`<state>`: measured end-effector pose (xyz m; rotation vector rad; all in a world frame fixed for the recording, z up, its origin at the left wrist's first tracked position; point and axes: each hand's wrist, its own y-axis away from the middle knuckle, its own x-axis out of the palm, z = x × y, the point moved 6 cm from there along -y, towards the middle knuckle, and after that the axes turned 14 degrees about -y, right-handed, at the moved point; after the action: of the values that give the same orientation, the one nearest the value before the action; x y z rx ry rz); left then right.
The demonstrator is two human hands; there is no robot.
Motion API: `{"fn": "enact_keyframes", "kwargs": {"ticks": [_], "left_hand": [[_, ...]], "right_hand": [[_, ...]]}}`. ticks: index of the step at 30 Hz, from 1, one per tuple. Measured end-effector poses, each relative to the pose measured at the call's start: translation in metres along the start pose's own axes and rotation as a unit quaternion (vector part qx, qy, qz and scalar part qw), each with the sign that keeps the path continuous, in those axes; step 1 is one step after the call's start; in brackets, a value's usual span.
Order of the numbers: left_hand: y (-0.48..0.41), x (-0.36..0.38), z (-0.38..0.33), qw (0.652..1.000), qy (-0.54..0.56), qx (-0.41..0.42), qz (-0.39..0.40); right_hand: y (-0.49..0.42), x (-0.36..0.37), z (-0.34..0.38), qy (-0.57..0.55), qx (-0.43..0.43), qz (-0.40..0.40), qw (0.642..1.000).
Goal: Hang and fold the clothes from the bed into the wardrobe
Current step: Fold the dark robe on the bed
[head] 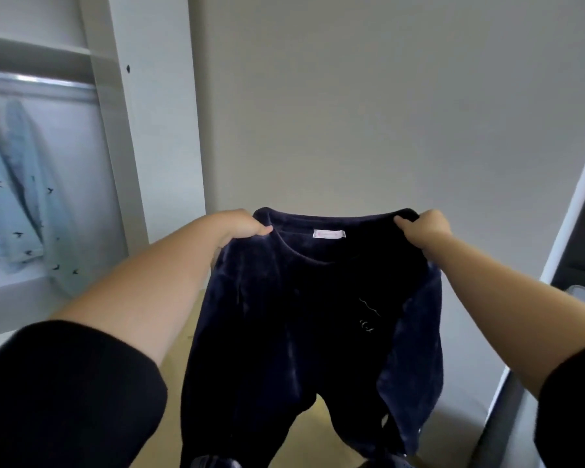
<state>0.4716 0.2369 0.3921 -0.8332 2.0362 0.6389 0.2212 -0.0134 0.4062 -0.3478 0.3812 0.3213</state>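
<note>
Both hands (242,228) (426,228) grip navy sweater (304,315) shoulders; it hangs vertically.

Both arms reached forward and outward at about the same height, bare from black sleeves pushed above the elbow; the left hand (242,226) curled its fingers over one shoulder of a dark top (314,315), thumb lying on the near side; the right hand (423,228) pinched the opposite shoulder, knuckles up; the 2 hands were well apart, wrists straight.
</note>
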Motion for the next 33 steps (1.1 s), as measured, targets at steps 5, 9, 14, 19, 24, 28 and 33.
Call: {"fn": "enact_keyframes", "kwargs": {"ticks": [5,9,14,19,24,28,33], "left_hand": [[-0.001,-0.001,-0.027,0.990,-0.003,0.014,-0.141],[0.004,0.002,-0.061,0.980,0.066,0.035,-0.186],[0.023,0.008,-0.118,0.972,0.109,0.081,-0.190],[0.054,0.014,-0.176,0.959,0.205,0.123,-0.149],[0.097,-0.001,-0.227,0.935,0.279,0.169,-0.140],[0.135,-0.026,-0.266,0.898,0.362,0.218,-0.124],[0.193,-0.058,-0.315,0.844,0.442,0.289,-0.093]], "right_hand": [[0.000,-0.001,0.003,-0.068,0.010,0.007,0.998],[0.003,0.001,0.018,-0.152,0.007,0.038,0.988],[0.010,-0.017,0.041,-0.163,-0.045,0.007,0.986],[0.026,-0.056,0.077,-0.181,-0.110,-0.046,0.976],[0.049,-0.124,0.118,-0.190,-0.159,-0.096,0.964],[0.074,-0.191,0.153,-0.194,-0.205,-0.158,0.946],[0.112,-0.270,0.196,-0.161,-0.259,-0.262,0.916]]}}
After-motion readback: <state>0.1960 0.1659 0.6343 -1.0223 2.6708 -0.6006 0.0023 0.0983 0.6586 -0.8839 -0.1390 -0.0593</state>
